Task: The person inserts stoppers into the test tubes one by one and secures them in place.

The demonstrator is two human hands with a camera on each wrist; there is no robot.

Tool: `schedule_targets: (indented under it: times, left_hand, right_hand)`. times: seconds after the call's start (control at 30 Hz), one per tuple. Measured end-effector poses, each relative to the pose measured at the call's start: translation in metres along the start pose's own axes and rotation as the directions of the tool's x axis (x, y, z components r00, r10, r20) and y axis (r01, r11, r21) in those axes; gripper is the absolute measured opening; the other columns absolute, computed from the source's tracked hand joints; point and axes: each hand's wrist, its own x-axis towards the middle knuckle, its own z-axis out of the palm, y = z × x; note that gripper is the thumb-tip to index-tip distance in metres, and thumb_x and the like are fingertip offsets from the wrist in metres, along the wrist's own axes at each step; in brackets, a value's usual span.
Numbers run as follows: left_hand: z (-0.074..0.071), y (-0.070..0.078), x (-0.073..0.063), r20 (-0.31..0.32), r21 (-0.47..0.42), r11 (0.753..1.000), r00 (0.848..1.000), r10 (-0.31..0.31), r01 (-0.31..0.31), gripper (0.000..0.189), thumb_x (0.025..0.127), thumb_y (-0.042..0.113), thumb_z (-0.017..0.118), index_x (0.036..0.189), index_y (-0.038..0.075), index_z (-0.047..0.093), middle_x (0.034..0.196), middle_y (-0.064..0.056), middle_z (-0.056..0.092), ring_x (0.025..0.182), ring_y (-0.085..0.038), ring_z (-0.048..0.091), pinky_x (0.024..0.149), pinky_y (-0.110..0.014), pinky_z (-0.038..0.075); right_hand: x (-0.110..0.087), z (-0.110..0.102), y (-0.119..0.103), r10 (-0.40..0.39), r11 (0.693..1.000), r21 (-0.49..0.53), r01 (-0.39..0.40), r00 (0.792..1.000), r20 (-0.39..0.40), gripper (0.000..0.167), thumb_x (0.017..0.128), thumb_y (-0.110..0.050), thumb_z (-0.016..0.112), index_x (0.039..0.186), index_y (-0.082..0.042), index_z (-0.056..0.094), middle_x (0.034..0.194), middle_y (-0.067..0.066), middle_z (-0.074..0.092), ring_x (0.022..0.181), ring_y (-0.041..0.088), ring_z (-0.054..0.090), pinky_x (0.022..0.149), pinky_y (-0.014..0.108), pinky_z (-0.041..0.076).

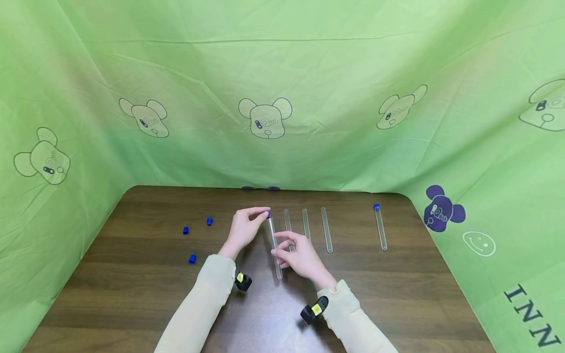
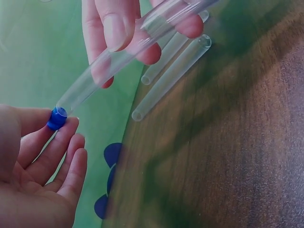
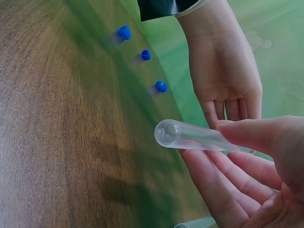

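Observation:
My left hand point(image 1: 243, 228) pinches a blue cap point(image 2: 57, 118) between thumb and fingers. The cap sits at the mouth end of a clear test tube point(image 1: 272, 234); how far it is pushed on, I cannot tell. My right hand point(image 1: 304, 257) grips that tube along its middle with thumb and fingertips, above the table. The tube slants, its rounded end point(image 3: 166, 133) pointing towards me. Beyond the right hand lie three clear tubes without caps, among them a right one point(image 1: 326, 230) and a middle one point(image 1: 305, 218); the hand partly hides some of them.
To the left, three loose blue caps lie on the wooden table point(image 1: 132, 279): a far cap point(image 1: 209, 221), a left cap point(image 1: 186, 230) and a near cap point(image 1: 192, 259). A capped tube point(image 1: 381, 230) lies at the right. Green cloth point(image 1: 265, 59) hangs around the table's back and sides.

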Motion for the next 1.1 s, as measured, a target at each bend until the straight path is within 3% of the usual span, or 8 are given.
schedule_targets:
  times: [0.27,0.67,0.9,1.1]
  left_hand:
    - [0.004,-0.001,-0.002,0.008,-0.022,1.0,1.0,0.002,-0.002,0.02,0.098,0.018,0.071,0.114,0.009,0.078,0.106,-0.004,0.076,0.101,-0.02,0.07,0.09,-0.039,0.053]
    - [0.01,-0.002,-0.011,0.078,-0.103,0.994,0.997,-0.017,0.025,0.032,0.094,0.018,0.075,0.125,0.01,0.071,0.093,-0.004,0.077,0.092,-0.022,0.072,0.086,-0.041,0.053]
    - [0.013,-0.001,-0.01,0.063,-0.127,0.992,0.998,-0.011,0.019,0.039,0.091,0.01,0.077,0.127,0.002,0.069,0.093,-0.007,0.076,0.091,-0.022,0.072,0.086,-0.039,0.057]
    - [0.013,0.001,-0.008,0.05,-0.148,0.988,0.998,-0.034,0.041,0.036,0.091,0.008,0.076,0.127,0.005,0.069,0.093,-0.007,0.075,0.088,-0.023,0.072,0.082,-0.036,0.058]
  right_hand:
    - [0.0,0.001,0.0,-0.003,1.0,-0.002,0.003,1.0,-0.004,0.045,0.09,0.002,0.074,0.132,0.007,0.059,0.084,0.01,0.07,0.065,0.027,0.069,0.059,0.037,0.061]
    - [0.0,-0.001,-0.001,0.008,1.0,-0.008,-0.008,1.0,-0.016,0.045,0.091,0.003,0.073,0.133,0.008,0.058,0.085,0.011,0.069,0.063,0.024,0.069,0.059,0.037,0.061]
    - [0.0,-0.001,0.0,-0.008,1.0,-0.022,0.007,1.0,-0.023,0.043,0.09,0.003,0.073,0.131,0.01,0.058,0.086,0.01,0.07,0.061,0.02,0.069,0.059,0.038,0.061]
    - [0.0,0.0,0.001,0.01,0.999,-0.037,-0.012,0.999,-0.038,0.039,0.091,-0.001,0.075,0.127,0.008,0.061,0.086,0.011,0.07,0.063,0.025,0.07,0.062,0.041,0.061]
